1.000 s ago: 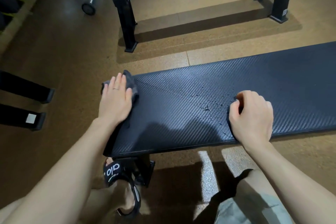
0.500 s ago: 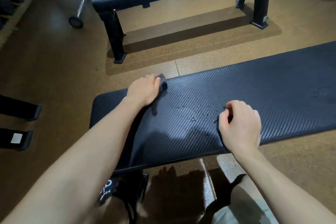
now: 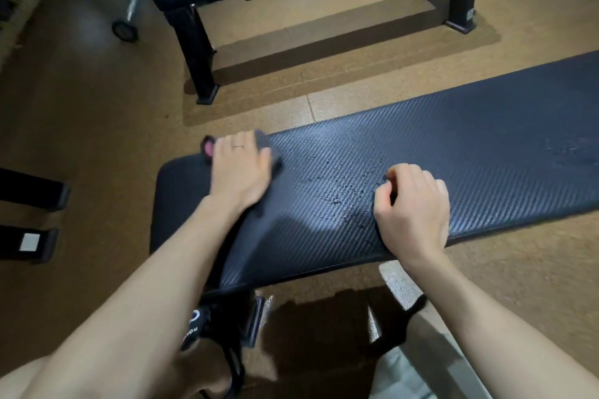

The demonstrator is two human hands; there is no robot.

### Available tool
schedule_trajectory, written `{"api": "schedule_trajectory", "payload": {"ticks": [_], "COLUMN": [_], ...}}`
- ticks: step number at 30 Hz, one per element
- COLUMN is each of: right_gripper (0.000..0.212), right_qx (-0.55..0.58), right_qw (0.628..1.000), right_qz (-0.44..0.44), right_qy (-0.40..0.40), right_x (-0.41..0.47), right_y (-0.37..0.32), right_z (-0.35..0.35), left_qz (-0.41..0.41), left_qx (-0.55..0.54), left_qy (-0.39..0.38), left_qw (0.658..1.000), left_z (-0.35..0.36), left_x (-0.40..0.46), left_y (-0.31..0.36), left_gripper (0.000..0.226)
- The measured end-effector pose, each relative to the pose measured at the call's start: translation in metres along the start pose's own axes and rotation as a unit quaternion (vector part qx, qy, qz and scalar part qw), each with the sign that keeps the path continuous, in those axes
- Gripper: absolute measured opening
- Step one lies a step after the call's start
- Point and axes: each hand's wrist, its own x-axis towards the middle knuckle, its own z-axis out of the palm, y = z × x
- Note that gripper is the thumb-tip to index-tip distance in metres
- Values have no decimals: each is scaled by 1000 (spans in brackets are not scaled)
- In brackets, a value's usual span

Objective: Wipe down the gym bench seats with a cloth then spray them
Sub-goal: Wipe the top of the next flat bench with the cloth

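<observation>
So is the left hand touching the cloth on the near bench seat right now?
Touching. The head view shows the left hand lying flat on the dark cloth, pressing it onto the near bench seat; cloth edges show past the fingers.

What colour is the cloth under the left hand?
Dark grey cloth, with a pink patch at its far-left end; head view.

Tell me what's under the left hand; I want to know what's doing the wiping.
A dark cloth lies under the left hand, pressed flat on the bench. Its edges show beside the fingers, with a pink bit at the left. The part beneath the palm is hidden.
</observation>
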Motion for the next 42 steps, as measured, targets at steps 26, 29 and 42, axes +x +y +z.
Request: {"api": "schedule_trajectory", "payload": {"ticks": [26, 29, 42], "right_gripper": [7, 8, 10], "right_qx": [40, 40, 12], "right_qw": [995, 995, 997], "right_qz": [57, 62, 42], "right_qy": [72, 72, 70], "right_x": [35, 37, 36], "right_y": [69, 67, 74], "right_z": [-25, -27, -24], "left_qz": [190, 233, 341], "left_qx": [-65, -42, 88], "left_qy": [-24, -38, 89], "left_qw": [979, 971, 932], "left_z": [2, 1, 23], "left_x": [-113, -177, -128], "left_y": [124, 83, 175], "left_gripper": [65, 68, 72]}}
